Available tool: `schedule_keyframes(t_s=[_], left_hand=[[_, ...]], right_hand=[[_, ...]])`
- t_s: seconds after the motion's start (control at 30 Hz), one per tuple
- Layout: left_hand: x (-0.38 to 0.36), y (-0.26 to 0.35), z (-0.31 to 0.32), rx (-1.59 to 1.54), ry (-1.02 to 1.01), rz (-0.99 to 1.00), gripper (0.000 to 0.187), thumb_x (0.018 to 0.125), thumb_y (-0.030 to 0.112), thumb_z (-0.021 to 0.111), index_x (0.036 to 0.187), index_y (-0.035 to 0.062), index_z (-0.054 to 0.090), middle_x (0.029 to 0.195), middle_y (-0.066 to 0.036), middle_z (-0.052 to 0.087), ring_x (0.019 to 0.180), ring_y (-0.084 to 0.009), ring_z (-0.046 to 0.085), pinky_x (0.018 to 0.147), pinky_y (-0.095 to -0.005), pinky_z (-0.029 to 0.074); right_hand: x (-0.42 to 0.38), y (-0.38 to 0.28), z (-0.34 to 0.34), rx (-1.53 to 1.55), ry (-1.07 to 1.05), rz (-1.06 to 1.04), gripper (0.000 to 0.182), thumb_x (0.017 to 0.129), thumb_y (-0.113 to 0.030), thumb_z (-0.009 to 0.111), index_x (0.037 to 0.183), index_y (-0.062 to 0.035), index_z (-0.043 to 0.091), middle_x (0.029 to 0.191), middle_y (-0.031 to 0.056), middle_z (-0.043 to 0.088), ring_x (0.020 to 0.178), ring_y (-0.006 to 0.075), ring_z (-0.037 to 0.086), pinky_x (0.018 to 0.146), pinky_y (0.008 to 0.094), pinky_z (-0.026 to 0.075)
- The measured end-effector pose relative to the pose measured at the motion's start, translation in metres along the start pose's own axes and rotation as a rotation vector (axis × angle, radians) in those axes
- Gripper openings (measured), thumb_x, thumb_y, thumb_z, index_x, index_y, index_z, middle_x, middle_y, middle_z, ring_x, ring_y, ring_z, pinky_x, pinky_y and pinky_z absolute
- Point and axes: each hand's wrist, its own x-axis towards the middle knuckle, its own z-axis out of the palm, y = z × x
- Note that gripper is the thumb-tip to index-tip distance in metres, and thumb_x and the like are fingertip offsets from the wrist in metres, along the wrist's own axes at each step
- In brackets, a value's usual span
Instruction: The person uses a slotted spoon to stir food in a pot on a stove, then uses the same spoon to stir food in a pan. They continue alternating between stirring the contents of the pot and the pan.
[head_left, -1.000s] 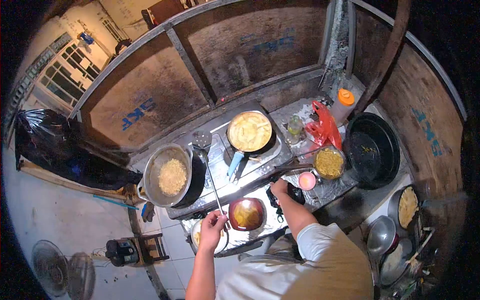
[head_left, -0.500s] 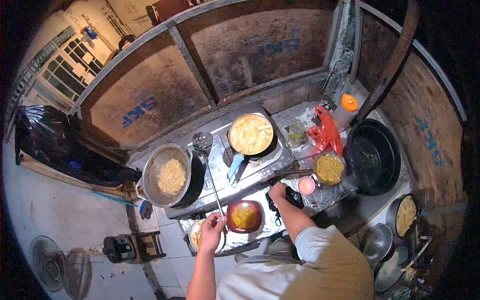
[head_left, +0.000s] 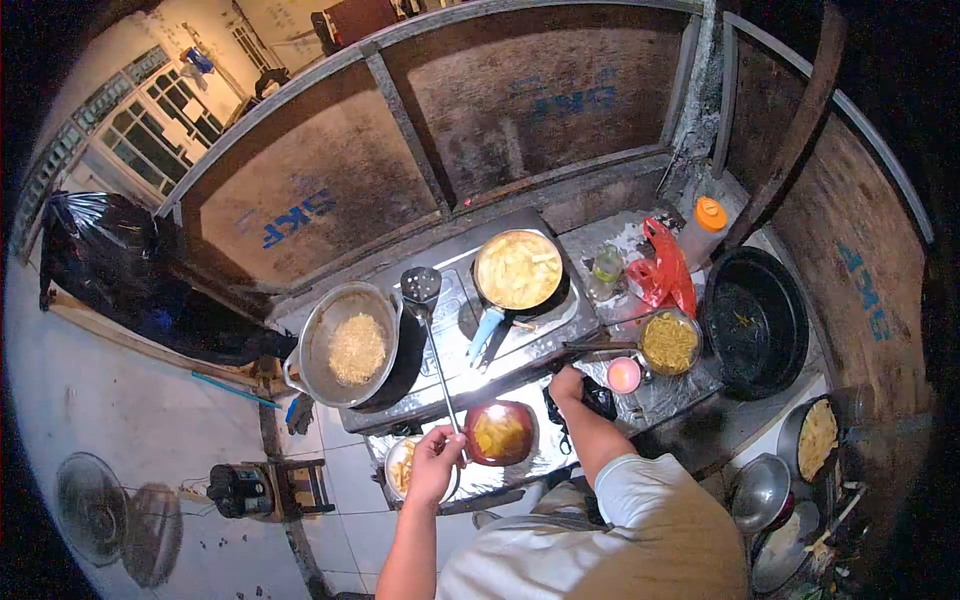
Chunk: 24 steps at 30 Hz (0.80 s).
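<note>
My left hand (head_left: pixel 437 460) is closed round the handle of a long slotted skimmer (head_left: pixel 421 287), whose round head rests on the stove (head_left: pixel 420 360) beside the big metal pot. Just right of that hand is a dark red bowl (head_left: pixel 500 433) with yellow pieces in it. My right hand (head_left: pixel 567 383) is at a black plastic bag (head_left: pixel 597 397), its fingers closed; what they hold is too small to tell. A blue-handled pan (head_left: pixel 518 270) of pale pieces in liquid sits on the stove. The metal pot (head_left: pixel 348 345) holds a light brown frying mass.
To the right are a pink cup (head_left: pixel 623 375), a bowl of yellow-green food (head_left: pixel 670 342), a red plastic bag (head_left: pixel 661 270), an orange-capped bottle (head_left: pixel 706 232) and a black basin (head_left: pixel 756 322). A white bowl (head_left: pixel 402 467) sits left. Pans (head_left: pixel 808 440) stand low at the right.
The whole view has shifted slightly, so things appear a little further right. Both hands keep nearly the same places relative to the skimmer and the black bag.
</note>
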Motion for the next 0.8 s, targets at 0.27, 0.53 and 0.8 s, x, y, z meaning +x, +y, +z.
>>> schedule_keyframes(t_s=[0.27,0.53,0.8], left_hand=[[0.009,-0.011,0.0,-0.061,-0.013,0.015,0.013,0.089,0.01,0.059,0.097,0.0002,0.058,0.079,-0.004,0.057,0.064,-0.011,0.055,0.057,-0.0254,0.047],[0.004,-0.004,0.002,-0.106,-0.103,-0.01,0.012,0.089,0.011,0.059,0.096,0.0012,0.058,0.08,-0.003,0.057,0.068,-0.0114,0.055,0.058,-0.0264,0.047],[0.009,-0.008,0.006,-0.141,-0.104,-0.015,0.011,0.09,0.011,0.057,0.096,0.0019,0.058,0.078,-0.003,0.056,0.061,-0.0103,0.051,0.055,-0.0262,0.045]], right_hand=[[0.007,0.012,0.006,0.131,-0.029,0.014,0.031,0.081,-0.021,0.064,0.1,0.0031,0.058,0.102,0.0247,0.062,0.097,0.039,0.061,0.083,0.0436,0.05],[0.012,0.018,0.019,-0.076,0.052,-0.15,0.023,0.082,-0.012,0.057,0.1,0.0014,0.059,0.103,0.0203,0.061,0.098,0.0342,0.062,0.081,0.0402,0.052],[-0.002,0.021,0.02,0.135,0.042,-0.031,0.039,0.072,-0.016,0.064,0.103,0.0057,0.053,0.104,0.0245,0.058,0.099,0.0376,0.059,0.084,0.0405,0.049]])
